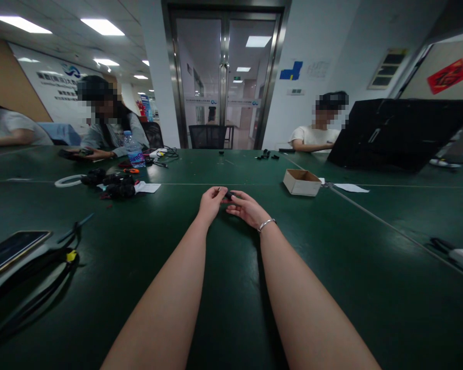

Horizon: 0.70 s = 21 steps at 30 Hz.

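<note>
Both hands meet above the green desk (231, 288). The small black part (229, 195) lies pinched between the fingertips of the left hand (211, 202) and right hand (247, 207), equally near both; its long axis is too small to tell.

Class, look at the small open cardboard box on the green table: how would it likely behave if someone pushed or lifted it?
The cardboard box is small, open-topped and thin-walled, so it is probably light and would slide easily on the smooth green table. It sits low and flat, so tipping seems unlikely. Its thin walls and flaps might flex or dent under a firm squeeze. What it holds cannot be seen.
</note>
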{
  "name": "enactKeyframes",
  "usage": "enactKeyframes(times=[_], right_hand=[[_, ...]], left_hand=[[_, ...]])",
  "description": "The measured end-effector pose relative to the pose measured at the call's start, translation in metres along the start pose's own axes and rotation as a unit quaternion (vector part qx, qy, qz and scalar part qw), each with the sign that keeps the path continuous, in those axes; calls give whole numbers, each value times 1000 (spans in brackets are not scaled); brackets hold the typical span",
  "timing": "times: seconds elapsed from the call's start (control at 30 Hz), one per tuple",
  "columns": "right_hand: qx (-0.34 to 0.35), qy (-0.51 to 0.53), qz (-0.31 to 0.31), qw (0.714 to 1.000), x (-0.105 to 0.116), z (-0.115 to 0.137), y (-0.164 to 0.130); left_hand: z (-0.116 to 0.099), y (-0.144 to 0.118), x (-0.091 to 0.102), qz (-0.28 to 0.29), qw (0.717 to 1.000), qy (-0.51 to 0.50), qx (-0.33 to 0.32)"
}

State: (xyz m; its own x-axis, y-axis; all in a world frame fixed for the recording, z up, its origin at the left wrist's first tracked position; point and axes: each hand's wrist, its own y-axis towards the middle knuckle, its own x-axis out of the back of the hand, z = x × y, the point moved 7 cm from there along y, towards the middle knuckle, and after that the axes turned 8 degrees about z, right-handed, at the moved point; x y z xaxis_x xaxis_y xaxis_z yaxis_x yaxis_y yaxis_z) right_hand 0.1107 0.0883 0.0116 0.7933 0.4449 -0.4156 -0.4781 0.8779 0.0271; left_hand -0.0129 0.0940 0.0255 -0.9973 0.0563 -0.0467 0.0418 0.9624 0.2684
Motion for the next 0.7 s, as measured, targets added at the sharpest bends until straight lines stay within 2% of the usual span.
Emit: enactKeyframes(times=[0.13,0.37,0.47,0.57,0.63,0.7], right_hand=[[1,-9,22,1000,-4,-2,1],[14,-59,5,998,-2,-7,5],[47,-67,-49,995,4,-6,3],[80,-100,-151,980,15,-2,-5],[96,-150,-212,961,19,3,-12],[116,-206,-221,946,10,13,-17]], left_hand=[[2,-3,-4,25,999,-14,19],[-1,-11,-3,-10,998,60,19],[-2,-14,-4,-3,992,130,3],[-9,-23,3,35,979,201,-16],[-16,-34,19,55,970,237,-18],[-26,-51,47,44,963,265,-5]])
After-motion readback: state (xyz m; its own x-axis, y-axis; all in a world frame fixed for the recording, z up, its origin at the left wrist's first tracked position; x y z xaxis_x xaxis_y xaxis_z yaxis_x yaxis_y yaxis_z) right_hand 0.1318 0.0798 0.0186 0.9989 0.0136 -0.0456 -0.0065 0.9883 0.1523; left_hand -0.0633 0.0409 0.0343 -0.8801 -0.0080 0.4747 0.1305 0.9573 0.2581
